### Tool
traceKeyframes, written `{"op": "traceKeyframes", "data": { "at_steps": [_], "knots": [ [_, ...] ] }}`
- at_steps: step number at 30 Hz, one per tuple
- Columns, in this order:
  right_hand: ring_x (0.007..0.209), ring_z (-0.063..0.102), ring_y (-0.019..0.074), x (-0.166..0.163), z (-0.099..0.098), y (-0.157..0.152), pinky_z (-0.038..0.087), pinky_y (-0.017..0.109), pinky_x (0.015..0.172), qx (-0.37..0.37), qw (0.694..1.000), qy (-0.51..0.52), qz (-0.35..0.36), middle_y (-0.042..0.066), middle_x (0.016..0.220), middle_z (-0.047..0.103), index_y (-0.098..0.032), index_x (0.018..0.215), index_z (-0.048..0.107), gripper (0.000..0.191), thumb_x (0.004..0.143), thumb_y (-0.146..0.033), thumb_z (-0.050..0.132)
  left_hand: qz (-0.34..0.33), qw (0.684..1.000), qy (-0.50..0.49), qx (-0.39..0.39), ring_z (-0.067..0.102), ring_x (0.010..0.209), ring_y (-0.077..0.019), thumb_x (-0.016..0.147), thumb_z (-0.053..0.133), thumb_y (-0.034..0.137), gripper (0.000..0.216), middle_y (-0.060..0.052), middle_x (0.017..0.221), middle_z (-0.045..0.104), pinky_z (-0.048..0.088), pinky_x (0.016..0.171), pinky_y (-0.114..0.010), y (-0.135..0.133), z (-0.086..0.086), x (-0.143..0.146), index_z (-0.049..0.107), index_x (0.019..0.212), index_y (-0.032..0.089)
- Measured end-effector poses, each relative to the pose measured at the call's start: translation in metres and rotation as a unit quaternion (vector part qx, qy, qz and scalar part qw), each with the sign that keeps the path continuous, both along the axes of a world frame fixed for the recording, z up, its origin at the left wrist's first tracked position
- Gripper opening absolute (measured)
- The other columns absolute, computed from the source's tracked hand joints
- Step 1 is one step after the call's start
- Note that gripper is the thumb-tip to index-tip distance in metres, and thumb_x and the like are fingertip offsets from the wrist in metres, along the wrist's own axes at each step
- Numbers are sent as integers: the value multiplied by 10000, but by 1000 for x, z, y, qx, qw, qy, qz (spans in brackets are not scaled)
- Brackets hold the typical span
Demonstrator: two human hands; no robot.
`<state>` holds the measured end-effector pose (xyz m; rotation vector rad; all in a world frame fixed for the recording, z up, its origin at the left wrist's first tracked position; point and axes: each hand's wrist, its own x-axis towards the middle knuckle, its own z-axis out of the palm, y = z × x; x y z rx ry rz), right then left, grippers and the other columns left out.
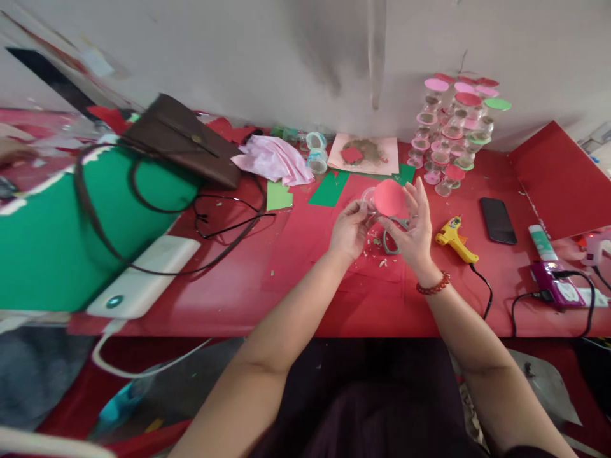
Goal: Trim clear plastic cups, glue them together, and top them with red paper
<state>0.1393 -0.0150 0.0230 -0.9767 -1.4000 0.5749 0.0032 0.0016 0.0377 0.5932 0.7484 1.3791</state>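
Observation:
A clear plastic cup [368, 197] topped with a pink paper disc [389, 198] is held above the red table [229, 286] between both hands. My left hand [350, 229] pinches the cup's near side with closed fingers. My right hand [414, 224] presses the disc's right edge, fingers partly spread upward. Grey-handled scissors [389, 240] lie on the table just below the hands, among small paper scraps. A beaded bracelet [433, 285] circles my right wrist.
A yellow glue gun [454, 238], a black phone [498, 220] and a glue stick [540, 242] lie at right. A stack of cups with paper discs [451, 137] stands behind. Brown bag [184, 137], green paper [52, 235] and a white power bank [146, 275] sit at left.

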Motion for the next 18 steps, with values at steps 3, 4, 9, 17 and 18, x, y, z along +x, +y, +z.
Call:
{"op": "traceKeyframes", "data": {
  "at_steps": [3, 4, 9, 17, 18],
  "knots": [
    [1515, 468, 310, 1, 0, -1, 370, 590, 1282, 16, 1000, 5, 10, 85, 1592, 521, -384, 1566, 455, 877, 799, -437, 877, -5, 999, -8, -35, 675, 711, -114, 827, 734, 136, 147, 19, 759, 698, 546, 748, -243, 2, -1, -1, 647, 730, 203],
    [1511, 475, 310, 1, 0, -2, 377, 586, 1278, 12, 1000, 0, 14, 88, 1593, 524, -380, 1562, 461, 882, 790, -443, 884, -10, 999, -17, -47, 698, 734, -128, 827, 723, 133, 114, 8, 785, 718, 558, 754, -258, 3, -2, -2, 664, 759, 204],
    [1525, 461, 314, 0, -2, -3, 403, 559, 1261, -24, 999, -17, 30, 100, 1588, 535, -356, 1525, 514, 876, 750, -476, 906, -74, 984, -69, -144, 769, 852, -186, 956, 565, 158, 232, -74, 862, 776, 581, 668, -253, 6, -1, -5, 689, 761, 177],
    [1294, 661, 248, -11, -13, 1, 493, 474, 1191, -76, 984, 90, 135, 93, 1399, 676, -308, 1425, 570, 756, 770, -538, 869, -141, 971, -95, -169, 715, 665, -140, 1007, 493, 157, 325, -69, 728, 717, 570, 622, -235, 2, 5, -7, 705, 761, 149],
    [1250, 681, 239, -12, -13, 1, 514, 457, 1169, -78, 983, 98, 138, 86, 1364, 693, -306, 1399, 580, 737, 764, -540, 872, -143, 971, -97, -167, 709, 660, -139, 1000, 496, 150, 319, -67, 731, 717, 579, 651, -246, 2, 4, -6, 701, 755, 150]
  ]
}}
